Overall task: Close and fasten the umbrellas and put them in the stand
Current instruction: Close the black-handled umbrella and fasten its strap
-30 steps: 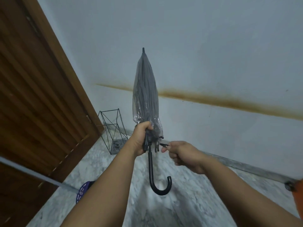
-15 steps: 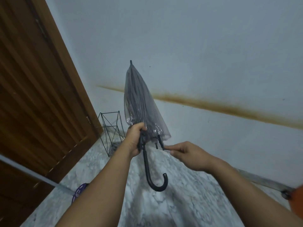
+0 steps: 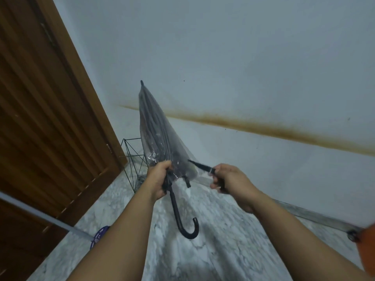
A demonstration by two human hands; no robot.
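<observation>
Above the floor, the transparent umbrella [image 3: 156, 136] is clenched tip-up by the left hand [image 3: 160, 179]; its strap [image 3: 200, 166] is pinched taut by the right hand [image 3: 229, 180] for wrapping.

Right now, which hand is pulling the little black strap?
The right hand pinches the black strap, stretched out sideways. The left hand instead grips the clear umbrella above its handle.

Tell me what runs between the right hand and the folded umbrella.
In the head view, a black strap stretches from the umbrella to the right hand, which pinches its end.
</observation>
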